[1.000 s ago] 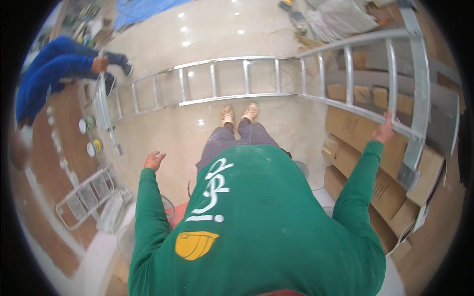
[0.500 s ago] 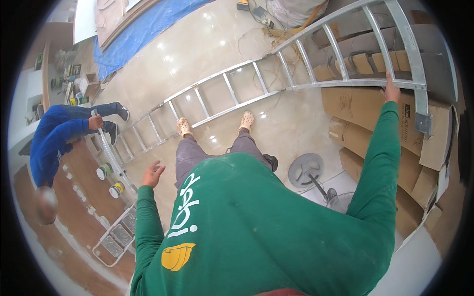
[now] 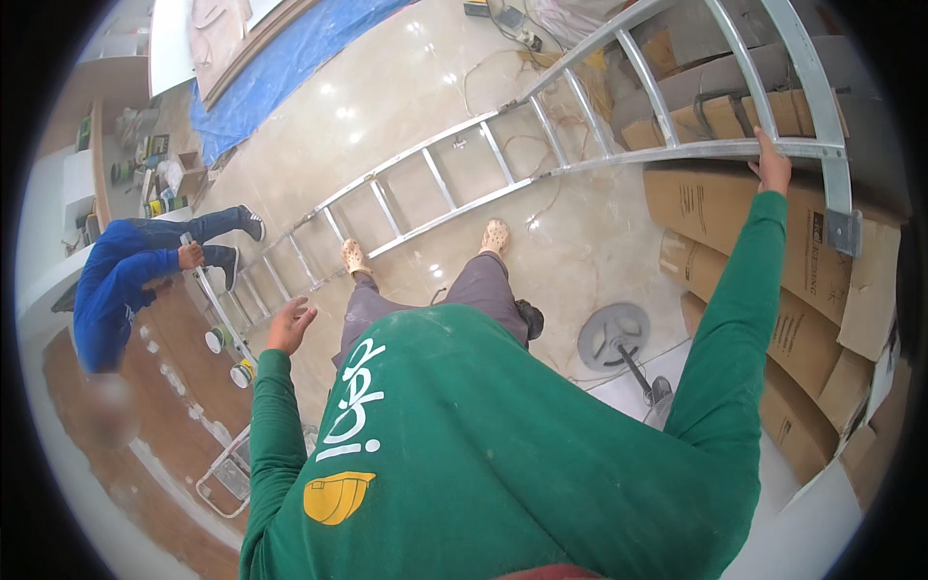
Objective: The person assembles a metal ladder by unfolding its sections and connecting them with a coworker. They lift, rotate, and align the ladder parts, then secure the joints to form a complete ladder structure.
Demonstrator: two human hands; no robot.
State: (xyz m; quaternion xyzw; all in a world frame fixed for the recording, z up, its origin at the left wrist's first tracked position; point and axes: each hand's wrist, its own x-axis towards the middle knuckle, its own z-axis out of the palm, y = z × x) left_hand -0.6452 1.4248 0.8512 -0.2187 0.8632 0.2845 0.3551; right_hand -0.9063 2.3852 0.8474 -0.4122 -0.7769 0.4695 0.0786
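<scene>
Feet that stood nearly together a second ago are now set apart, and the ladder (image 3: 497, 153), almost level across the view then, now runs on a slant from upper right to lower left. The wearer's right hand (image 3: 773, 169) is closed around the near rail, close to the ladder's right end. The left hand (image 3: 289, 327) hangs on the near side of that rail with its fingers spread and nothing in them.

At the right, the ladder's end overlaps the upper edge of the stacked cardboard boxes (image 3: 744, 217) in the view; whether metal and card touch cannot be told. At the left, a co-worker's hand (image 3: 190, 255) grips a metal bar (image 3: 220, 302) beside the ladder's far end, with a paint can (image 3: 217, 338) near the bar.

Beyond the far rail, a broad band of shiny floor (image 3: 358, 126) reaches to the edge of a blue sheet (image 3: 251, 97). On the near side, the left shoe (image 3: 355, 256) stands close against the rail, and the right shoe (image 3: 495, 236) has more floor before it. A round grey base (image 3: 613, 335) takes up the floor between the wearer and the boxes.
</scene>
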